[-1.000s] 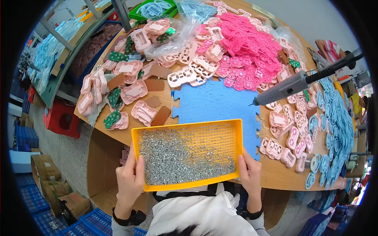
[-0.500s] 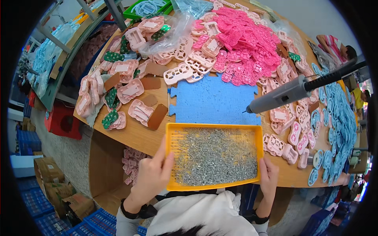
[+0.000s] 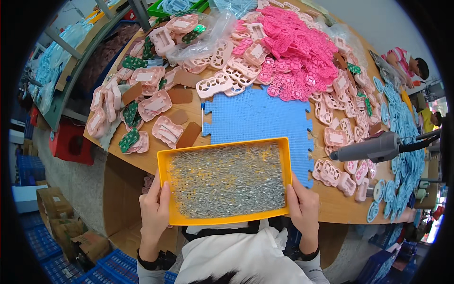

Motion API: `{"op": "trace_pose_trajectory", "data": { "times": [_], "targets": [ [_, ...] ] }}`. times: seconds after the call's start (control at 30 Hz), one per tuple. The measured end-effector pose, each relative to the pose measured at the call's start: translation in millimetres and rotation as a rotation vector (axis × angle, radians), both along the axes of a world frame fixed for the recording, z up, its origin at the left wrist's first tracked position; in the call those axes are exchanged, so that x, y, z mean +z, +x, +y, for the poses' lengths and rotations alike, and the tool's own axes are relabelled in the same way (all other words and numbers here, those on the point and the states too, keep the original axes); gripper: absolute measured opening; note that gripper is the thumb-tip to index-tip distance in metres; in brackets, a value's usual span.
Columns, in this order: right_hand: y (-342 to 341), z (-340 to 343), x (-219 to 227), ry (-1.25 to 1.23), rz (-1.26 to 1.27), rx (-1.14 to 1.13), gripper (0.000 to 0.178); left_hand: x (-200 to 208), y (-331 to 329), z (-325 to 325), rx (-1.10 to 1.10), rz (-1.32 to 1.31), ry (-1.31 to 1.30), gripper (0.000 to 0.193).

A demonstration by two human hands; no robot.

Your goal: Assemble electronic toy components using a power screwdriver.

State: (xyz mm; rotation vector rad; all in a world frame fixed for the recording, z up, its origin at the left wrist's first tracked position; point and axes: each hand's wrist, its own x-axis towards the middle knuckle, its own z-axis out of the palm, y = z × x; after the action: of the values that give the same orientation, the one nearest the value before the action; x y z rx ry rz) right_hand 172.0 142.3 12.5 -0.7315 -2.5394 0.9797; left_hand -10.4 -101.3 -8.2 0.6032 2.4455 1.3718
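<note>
A shallow yellow tray is held up over the table's near edge, between my two hands. Small silver screws are spread over its bottom, thinner at the left, where yellow shows through. My left hand grips the tray's left side, thumb on the rim. At the right side, my right hand is closed on the tray in the same way. The tray covers the near part of a blue foam mat. Right of the mat, a grey electric screwdriver hangs nearly level.
Bright pink plastic parts are heaped behind the mat. Pale pink housings lie at left, some with brown pads. Light blue parts pile up at right. Another person is at the far right. A cardboard box stands below the table.
The tray has moved left with both hands and now tilts, its right side higher. Its screws are spread more evenly. The electric screwdriver has swung right and lower, off the mat.
</note>
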Motion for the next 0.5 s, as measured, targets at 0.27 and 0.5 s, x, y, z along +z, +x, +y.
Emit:
{"op": "trace_pose_trajectory", "data": {
  "times": [0.27, 0.5],
  "targets": [
    [-9, 4, 2, 0.026, 0.068, 0.059, 0.033, 5, -1, -4, 0.073, 0.023, 0.043, 0.041],
    [5, 6, 2, 0.03, -0.015, -0.088, 0.035, -8, -1, -9, 0.025, 0.131, -0.016, 0.042]
  ]
}}
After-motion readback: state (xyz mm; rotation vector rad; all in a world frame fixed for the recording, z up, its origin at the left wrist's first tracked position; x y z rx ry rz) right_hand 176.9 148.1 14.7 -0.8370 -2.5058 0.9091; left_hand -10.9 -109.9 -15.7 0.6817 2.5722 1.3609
